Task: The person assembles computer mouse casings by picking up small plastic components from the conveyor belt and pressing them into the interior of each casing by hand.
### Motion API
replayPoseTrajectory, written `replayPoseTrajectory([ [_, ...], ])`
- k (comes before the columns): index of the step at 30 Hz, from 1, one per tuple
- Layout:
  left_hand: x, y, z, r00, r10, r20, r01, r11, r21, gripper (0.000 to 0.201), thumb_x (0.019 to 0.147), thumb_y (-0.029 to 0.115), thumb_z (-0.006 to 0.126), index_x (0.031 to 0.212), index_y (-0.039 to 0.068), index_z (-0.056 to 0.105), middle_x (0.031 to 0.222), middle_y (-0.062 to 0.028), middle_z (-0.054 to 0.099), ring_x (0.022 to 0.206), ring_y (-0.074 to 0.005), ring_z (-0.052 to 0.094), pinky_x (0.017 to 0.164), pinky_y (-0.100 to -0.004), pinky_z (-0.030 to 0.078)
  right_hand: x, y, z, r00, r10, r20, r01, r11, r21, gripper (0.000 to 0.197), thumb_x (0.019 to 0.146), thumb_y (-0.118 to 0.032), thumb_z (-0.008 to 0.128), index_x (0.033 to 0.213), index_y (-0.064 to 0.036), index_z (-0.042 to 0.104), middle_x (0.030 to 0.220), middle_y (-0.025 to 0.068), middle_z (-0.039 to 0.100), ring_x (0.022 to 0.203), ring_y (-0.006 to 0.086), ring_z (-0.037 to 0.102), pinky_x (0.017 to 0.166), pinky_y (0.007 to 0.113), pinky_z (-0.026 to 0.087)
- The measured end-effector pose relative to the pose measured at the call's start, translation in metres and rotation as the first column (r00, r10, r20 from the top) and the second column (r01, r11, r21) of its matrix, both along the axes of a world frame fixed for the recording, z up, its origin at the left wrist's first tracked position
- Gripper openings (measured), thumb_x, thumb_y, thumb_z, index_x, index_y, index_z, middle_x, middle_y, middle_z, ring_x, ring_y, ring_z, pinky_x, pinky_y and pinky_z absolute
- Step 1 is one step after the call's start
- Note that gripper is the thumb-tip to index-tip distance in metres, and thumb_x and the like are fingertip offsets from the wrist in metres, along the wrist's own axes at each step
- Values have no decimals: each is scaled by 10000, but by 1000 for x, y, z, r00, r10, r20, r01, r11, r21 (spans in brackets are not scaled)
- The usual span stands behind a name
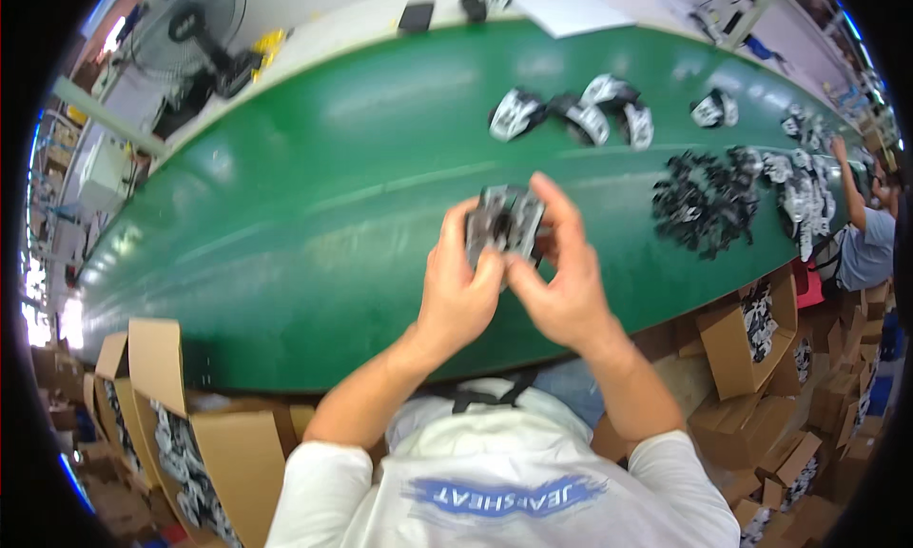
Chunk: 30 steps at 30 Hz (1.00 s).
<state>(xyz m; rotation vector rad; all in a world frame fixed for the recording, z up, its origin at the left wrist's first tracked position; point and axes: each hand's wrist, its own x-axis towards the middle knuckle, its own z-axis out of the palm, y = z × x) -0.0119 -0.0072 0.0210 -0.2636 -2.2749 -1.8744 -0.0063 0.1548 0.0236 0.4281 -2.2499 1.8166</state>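
Both of my hands hold one small black-and-grey patterned piece [504,223] above the green conveyor belt [314,225]. My left hand [459,286] grips its left side with the thumb pressed on the lower edge. My right hand [561,282] wraps the right side, fingers curled over the top. Further out on the belt lie several similar black-and-white pieces [575,115] in a loose group, and a bigger dark heap [709,201] sits to the right.
Open cardboard boxes holding more pieces stand at lower left [181,443] and lower right [751,329]. Another person [861,234] works at the belt's right end. A standing fan [195,34] is at upper left beyond the belt.
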Motion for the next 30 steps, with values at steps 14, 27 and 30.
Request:
replayPoseTrajectory([
  [14,-1,-10,-26,999,-40,4,40,995,-95,472,978,25,571,1426,-49,445,1070,-207,741,902,-307,743,821,-433,596,-8,-8,-7,999,-5,45,-1,993,119,778,917,-40,720,1629,-20,408,1385,163,632,905,188,652,813,341,555],
  [27,5,-19,-34,993,-55,108,73,983,-171,449,995,4,522,1440,1,463,1111,-118,703,936,-188,687,834,-348,573,-4,-13,-27,995,6,98,-20,988,150,750,943,-58,653,1632,-21,360,1506,282,561,1299,442,626,1083,477,514],
  [30,11,-32,-43,971,-109,212,120,992,-37,495,1007,24,549,1483,4,417,1210,-141,687,1063,-231,690,902,-377,576,-4,-18,-37,997,31,66,-43,982,181,766,947,-98,656,1645,-27,348,1543,304,542,1359,482,596,1121,500,500],
])
